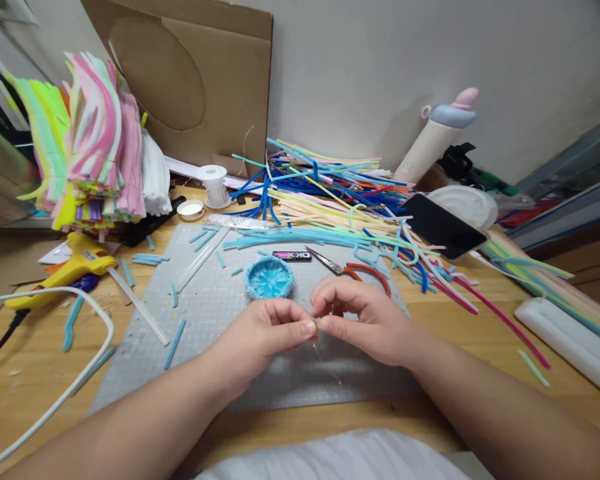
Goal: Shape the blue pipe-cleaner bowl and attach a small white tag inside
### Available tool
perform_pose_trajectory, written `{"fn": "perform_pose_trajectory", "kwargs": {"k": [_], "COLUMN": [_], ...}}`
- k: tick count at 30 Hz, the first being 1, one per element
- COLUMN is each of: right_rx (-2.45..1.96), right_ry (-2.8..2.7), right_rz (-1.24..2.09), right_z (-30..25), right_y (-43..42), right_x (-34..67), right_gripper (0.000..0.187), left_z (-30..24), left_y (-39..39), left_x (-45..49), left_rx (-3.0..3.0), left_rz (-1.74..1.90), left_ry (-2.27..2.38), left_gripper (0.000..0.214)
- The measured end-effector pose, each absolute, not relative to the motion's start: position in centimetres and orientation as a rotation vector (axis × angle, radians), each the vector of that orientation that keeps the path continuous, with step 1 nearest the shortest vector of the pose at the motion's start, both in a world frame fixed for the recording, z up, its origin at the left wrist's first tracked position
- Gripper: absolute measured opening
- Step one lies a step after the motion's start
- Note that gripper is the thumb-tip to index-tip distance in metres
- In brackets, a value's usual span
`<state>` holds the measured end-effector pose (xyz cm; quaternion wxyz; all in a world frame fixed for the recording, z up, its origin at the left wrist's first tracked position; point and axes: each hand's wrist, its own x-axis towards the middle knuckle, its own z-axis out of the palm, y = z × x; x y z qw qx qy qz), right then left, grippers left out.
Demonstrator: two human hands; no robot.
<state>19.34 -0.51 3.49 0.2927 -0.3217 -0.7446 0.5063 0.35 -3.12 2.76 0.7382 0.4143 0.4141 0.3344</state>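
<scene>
Thread (326, 360), fine and barely visible, trails toward the person from where the left hand (260, 333) and right hand (367, 323) meet fingertip to fingertip, both pinching it over the grey mat (205, 313), with the blue woven cup (270, 277) just beyond the left hand.

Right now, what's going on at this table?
A person is working over a grey cutting mat. The left hand and right hand meet fingertip to fingertip, each grip pinched on a thin strand that is hard to make out. Just beyond them lies a small round blue woven piece, with red-handled scissors to its right. A yellow glue gun lies at the left, and a heap of coloured pipe cleaners sits at the back.
</scene>
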Motion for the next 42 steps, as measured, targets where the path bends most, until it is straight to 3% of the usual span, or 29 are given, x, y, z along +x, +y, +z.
{"fn": "perform_pose_trajectory", "kwargs": {"k": [6, 13, 21, 25, 32, 42], "right_rx": [-1.000, -0.917, -0.911, -0.914, -1.036, -1.026], "right_ry": [-1.586, -1.099, -1.003, -1.106, -1.466, -1.794], "right_rz": [1.795, 2.091, 2.297, 2.163, 1.596, 1.282], "right_z": [2.9, 2.3, 2.6, 2.9, 2.5, 2.6], "right_y": [-1.8, -2.5, -1.5, -1.5, -2.3, -2.4], "right_x": [17.9, 17.0, 17.7, 17.8, 17.4, 17.6], "right_gripper": [0.030, 0.028, 0.027, 0.026, 0.014, 0.006], "left_z": [3.2, 2.8, 2.9, 3.0, 2.5, 2.6], "left_y": [-3.4, -3.9, -3.3, -2.9, -2.9, -3.1], "left_x": [0.7, 1.4, 1.1, 0.7, 0.7, 0.5], "left_rx": [0.854, 0.751, 0.838, 0.704, 0.651, 0.674], "left_rz": [0.951, 0.907, 0.940, 0.989, 0.989, 0.954], "left_ry": [0.868, 0.827, 0.955, 0.967, 0.971, 0.955], "left_gripper": [0.019, 0.022, 0.023, 0.026, 0.025, 0.024]}}
